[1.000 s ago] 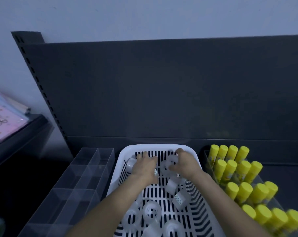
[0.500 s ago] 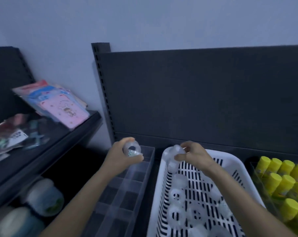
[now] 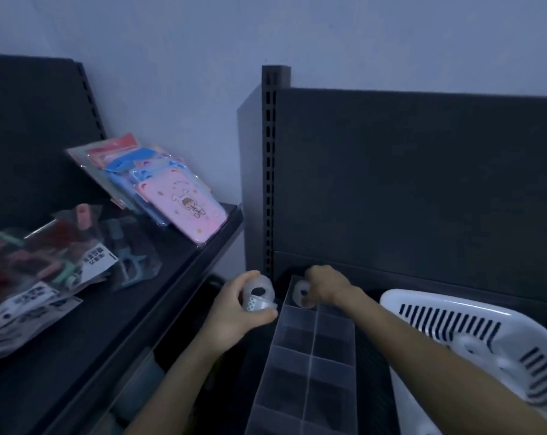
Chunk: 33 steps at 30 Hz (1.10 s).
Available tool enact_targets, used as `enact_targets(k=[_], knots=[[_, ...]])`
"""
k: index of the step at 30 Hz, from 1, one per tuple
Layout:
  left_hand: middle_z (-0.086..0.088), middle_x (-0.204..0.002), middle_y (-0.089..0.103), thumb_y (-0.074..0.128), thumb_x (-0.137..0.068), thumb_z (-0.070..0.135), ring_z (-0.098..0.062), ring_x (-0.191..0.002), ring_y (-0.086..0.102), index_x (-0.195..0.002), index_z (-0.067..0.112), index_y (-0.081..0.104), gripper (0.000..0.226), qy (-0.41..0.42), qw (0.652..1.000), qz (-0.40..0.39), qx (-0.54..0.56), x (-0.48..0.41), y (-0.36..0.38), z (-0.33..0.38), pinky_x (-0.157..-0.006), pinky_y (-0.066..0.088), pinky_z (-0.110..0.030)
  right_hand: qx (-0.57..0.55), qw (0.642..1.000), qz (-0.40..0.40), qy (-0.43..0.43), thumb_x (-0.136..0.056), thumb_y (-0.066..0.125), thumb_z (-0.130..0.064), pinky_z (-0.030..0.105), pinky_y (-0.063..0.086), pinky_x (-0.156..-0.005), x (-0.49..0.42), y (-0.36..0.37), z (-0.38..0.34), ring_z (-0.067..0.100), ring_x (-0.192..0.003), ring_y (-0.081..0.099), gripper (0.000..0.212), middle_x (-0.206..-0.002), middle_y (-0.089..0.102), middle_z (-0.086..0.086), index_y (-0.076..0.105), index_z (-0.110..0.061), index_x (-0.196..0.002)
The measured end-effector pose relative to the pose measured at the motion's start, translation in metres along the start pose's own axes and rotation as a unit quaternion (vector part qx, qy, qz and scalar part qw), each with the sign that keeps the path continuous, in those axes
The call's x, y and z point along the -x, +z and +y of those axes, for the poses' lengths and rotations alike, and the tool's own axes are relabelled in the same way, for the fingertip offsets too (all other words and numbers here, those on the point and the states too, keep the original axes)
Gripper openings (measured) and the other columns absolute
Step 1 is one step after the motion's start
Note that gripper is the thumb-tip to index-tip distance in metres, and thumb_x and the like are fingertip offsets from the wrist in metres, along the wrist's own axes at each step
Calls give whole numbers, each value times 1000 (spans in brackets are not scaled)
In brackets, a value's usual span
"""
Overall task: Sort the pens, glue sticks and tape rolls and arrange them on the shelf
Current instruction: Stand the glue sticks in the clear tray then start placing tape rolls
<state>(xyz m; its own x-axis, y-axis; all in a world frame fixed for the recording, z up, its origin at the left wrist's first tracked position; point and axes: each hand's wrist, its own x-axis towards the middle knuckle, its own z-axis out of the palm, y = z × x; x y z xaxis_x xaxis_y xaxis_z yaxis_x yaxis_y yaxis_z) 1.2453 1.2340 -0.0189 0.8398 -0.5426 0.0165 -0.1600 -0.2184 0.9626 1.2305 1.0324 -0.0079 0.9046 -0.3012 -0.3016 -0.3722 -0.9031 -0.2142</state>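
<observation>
My left hand grips clear tape rolls, held just left of the clear divided organizer on the dark shelf. Over the organizer's far-left compartment, my right hand pinches another clear tape roll at the rim. A white slotted basket sits to the right with more clear tape rolls inside, partly behind my right forearm.
The dark shelf back panel rises right behind the organizer, with a slotted upright post. A second dark shelf at the left carries pink and blue packaged items and plastic bags of stationery.
Both hands lifted tape rolls out of the basket and carried them left. My right hand now reaches the organizer's far compartment; the view has swung left, and the yellow glue sticks have left the frame.
</observation>
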Motion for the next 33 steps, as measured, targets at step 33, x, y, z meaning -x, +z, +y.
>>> enact_targets(k=[33], knots=[[5,-94,63,78,-69,10,-8,-89,58,-116,18,57,52,-25,999,-12,31,-19,11,-10,-76,45,-11,-138,986,85,-24,-77,73,-25,31,49,-92,10,10,18,22,-110,59,44,-119,63,8,63,-7,-116]])
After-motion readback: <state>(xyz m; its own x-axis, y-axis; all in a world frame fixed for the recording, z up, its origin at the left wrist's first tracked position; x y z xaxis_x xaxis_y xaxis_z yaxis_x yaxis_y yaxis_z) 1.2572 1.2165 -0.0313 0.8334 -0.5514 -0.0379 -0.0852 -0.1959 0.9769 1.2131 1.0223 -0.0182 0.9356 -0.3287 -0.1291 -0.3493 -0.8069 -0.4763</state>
